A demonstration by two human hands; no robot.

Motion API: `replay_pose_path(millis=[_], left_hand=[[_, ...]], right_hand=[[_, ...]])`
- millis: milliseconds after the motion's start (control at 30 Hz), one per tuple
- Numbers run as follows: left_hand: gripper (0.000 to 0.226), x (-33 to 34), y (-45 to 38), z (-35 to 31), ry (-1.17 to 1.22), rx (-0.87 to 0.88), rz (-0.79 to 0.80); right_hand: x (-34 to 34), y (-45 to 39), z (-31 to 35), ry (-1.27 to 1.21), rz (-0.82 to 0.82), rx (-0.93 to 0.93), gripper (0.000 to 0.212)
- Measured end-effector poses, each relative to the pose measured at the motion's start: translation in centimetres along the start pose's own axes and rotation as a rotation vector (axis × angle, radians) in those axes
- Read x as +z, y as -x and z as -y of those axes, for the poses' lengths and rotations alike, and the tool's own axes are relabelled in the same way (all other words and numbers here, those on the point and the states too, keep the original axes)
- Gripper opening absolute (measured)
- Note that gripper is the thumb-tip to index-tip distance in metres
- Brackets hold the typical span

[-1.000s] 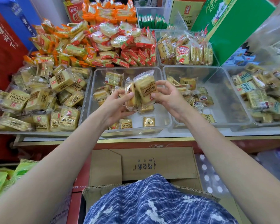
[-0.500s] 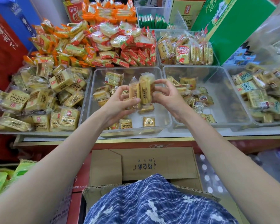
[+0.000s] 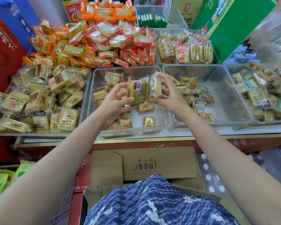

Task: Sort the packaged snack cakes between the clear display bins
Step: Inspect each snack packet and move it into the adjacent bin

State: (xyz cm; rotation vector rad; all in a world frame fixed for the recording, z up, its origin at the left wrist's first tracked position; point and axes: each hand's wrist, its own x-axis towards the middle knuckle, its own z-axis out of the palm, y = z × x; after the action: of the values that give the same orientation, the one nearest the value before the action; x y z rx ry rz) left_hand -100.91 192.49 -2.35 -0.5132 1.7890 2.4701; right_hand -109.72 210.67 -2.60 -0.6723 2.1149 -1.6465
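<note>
Inspector: Hands first. Left hand [image 3: 115,101] grips a wrapped snack cake [image 3: 137,91], thumb curled across its lower edge, barcode label facing up. Right hand [image 3: 170,95] pinches a second snack cake [image 3: 155,86] between bent fingers above and thumb below. The two packets touch, side by side.

Clerk: Location of the held packets?

Inspector: Raised above the middle clear bin [image 3: 165,122], not resting on anything in it. That bin holds a thin scatter of yellow packets, one lying alone near the front wall [image 3: 149,121].

Clerk: Neighbouring bins?

Inspector: Left bin [image 3: 85,95] heaped full with larger yellow packets. Right bin [image 3: 217,70] partly filled, packets gathered on its left side, bare floor on the other. A further bin [image 3: 256,120] at far right is well stocked.

Clerk: Back row?

Inspector: Orange-wrapped and red-wrapped packets [image 3: 120,39] piled high; green carton [image 3: 230,26] leaning at the rear right. A cardboard box [image 3: 152,164] stands open below the counter edge.
</note>
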Motion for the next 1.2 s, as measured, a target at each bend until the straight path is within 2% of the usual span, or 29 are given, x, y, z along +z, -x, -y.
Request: replay_pose_path(millis=[133, 233, 300, 400, 500, 600, 667, 800, 867, 933, 1000, 1033, 1133, 1200], left_hand=[[0.041, -0.1, -0.1, 0.4, -0.013, -0.025, -0.029], [0.047, 0.4, -0.2, 0.6, 0.000, -0.053, -0.053], [0.050, 0.8, -0.4, 0.7, 0.023, -0.083, -0.078], [0.040, 1.7, -0.7, 1.0, 0.004, -0.124, -0.072], [0.029, 3.1, -1.1, 1.7, -0.049, -0.151, -0.045], [0.026, 4.6, -1.7, 2.2, -0.085, -0.164, -0.038], [0.027, 5.7, -2.3, 2.4, -0.097, -0.170, -0.036], [0.032, 7.7, -3.3, 2.5, -0.100, -0.184, -0.022], [0.036, 8.5, -3.7, 2.5, -0.114, -0.189, 0.049], [0.037, 9.1, -3.8, 2.4, -0.169, -0.183, 0.180], [0.033, 9.7, -4.0, 2.6, -0.201, -0.161, 0.246], [0.032, 9.8, -4.1, 2.7, -0.214, -0.147, 0.221], [0.028, 9.2, -5.1, 3.2, -0.320, -0.104, 0.006], [0.026, 8.0, -5.4, 3.5, -0.484, -0.092, -0.085]], right_hand=[[-0.2, 0.1, -0.3, -0.001, -0.005, -0.051, 0.065], [-1.0, 0.1, -1.1, 0.055, -0.106, -0.024, 0.065], [-2.1, 0.2, -1.5, 0.068, -0.252, 0.067, 0.060], [-4.7, 0.5, -3.0, -0.053, -0.568, 0.261, 0.049], [-7.6, 1.0, -5.1, 0.064, -0.754, 0.386, 0.038], [-9.2, 1.4, -6.5, 0.173, -0.736, 0.499, 0.038], [-9.6, 1.4, -6.9, 0.215, -0.672, 0.555, 0.030], [-9.3, 1.6, -6.0, 0.258, -0.632, 0.454, 0.012], [-8.9, 1.9, -5.0, 0.137, -0.467, 0.355, 0.017], [-8.3, 2.4, -3.9, -0.061, -0.201, 0.314, 0.034], [-8.0, 2.4, -3.5, -0.042, -0.092, 0.320, 0.048], [-8.1, 2.4, -3.5, 0.005, -0.123, 0.315, 0.050], [-9.3, 1.9, -3.5, 0.156, -0.338, 0.297, 0.045], [-10.4, 1.5, -3.6, 0.392, -0.334, 0.314, 0.039]])
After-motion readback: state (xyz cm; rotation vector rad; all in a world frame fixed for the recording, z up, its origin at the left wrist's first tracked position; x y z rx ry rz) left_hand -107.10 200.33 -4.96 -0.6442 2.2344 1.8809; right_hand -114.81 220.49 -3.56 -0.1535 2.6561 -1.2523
